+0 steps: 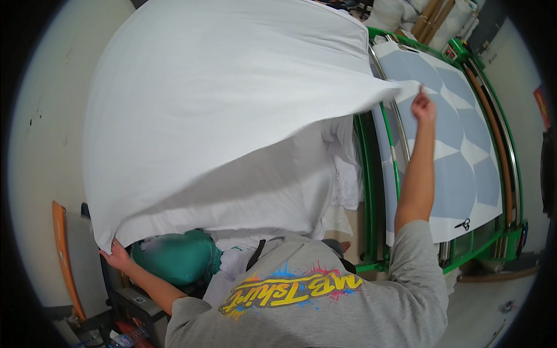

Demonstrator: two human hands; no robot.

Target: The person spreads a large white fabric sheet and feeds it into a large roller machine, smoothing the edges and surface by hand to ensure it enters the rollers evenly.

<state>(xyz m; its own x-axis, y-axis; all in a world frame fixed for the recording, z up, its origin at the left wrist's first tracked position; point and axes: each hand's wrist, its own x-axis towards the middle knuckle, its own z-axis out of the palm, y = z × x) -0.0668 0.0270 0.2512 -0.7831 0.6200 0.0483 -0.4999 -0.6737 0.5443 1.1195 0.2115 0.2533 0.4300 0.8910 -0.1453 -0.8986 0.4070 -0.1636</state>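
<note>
A large white cloth billows in front of me, spread wide across the upper left. My left hand pinches its lower left corner between thumb and fingers. On the right, my right hand is raised with curled fingers over a sheet printed with blue-grey shapes. The cloth's blurred right tip ends close to that hand, and whether the fingers grip it cannot be made out. The sheet lies on a green-framed roller machine. Black scissors rest near the sheet's lower edge.
Below the cloth sit a green bundle and crumpled white fabric. An orange board leans by the left wall. A plastic bottle lies at lower left. Cardboard tubes and white bags stand behind the machine.
</note>
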